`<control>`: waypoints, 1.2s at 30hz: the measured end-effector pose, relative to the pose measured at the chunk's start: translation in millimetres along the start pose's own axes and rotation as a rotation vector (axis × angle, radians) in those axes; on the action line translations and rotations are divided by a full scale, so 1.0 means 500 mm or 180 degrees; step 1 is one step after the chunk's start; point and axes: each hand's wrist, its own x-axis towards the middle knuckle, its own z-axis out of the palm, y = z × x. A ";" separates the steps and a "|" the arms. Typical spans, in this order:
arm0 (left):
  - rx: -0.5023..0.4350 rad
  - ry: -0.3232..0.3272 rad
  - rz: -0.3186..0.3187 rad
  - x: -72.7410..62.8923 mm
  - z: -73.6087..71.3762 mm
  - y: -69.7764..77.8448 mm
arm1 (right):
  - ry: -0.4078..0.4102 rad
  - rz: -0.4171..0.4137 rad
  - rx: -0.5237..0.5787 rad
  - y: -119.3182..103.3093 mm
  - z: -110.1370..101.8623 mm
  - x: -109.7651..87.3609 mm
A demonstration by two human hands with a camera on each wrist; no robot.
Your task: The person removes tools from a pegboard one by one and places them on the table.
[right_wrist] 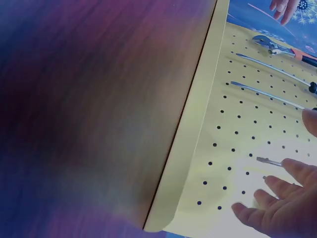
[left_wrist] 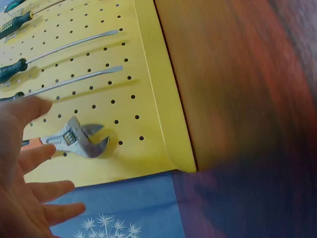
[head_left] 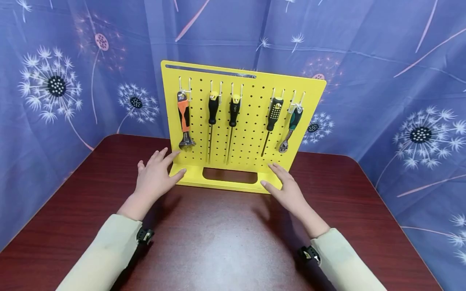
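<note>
A yellow pegboard stand (head_left: 251, 121) rises from the table with tools hanging on white hooks. At its left hangs an orange and black adjustable wrench (head_left: 184, 117); beside it are two black-handled screwdrivers (head_left: 213, 109) with yellow tops. Farther right hang another dark screwdriver (head_left: 274, 115) with a dotted handle and a green-handled ratchet wrench (head_left: 292, 125). My left hand (head_left: 156, 173), fingers spread, is near the board's lower left corner, below the adjustable wrench. My right hand (head_left: 287, 190) extends toward the lower right corner, fingers loosely straight. Neither hand holds anything.
A dark red wooden table (head_left: 211, 234) carries the stand near its back edge. Behind and on both sides hangs a blue curtain (head_left: 120, 48) with dandelion prints. The stand's base has a long slot (head_left: 230, 175). Black straps (head_left: 145, 235) circle both wrists.
</note>
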 end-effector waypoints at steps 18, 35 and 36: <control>-0.1445 0.0339 -0.0074 0.052 -0.103 -0.046 | 0.0345 0.0426 0.1004 0.003 -0.117 0.019; -0.1983 0.0288 -0.0555 0.117 -0.148 -0.047 | 0.0552 0.0525 0.1301 0.004 -0.184 0.038; -0.1996 0.0278 -0.0585 0.120 -0.149 -0.047 | 0.0546 0.0543 0.1320 0.004 -0.187 0.040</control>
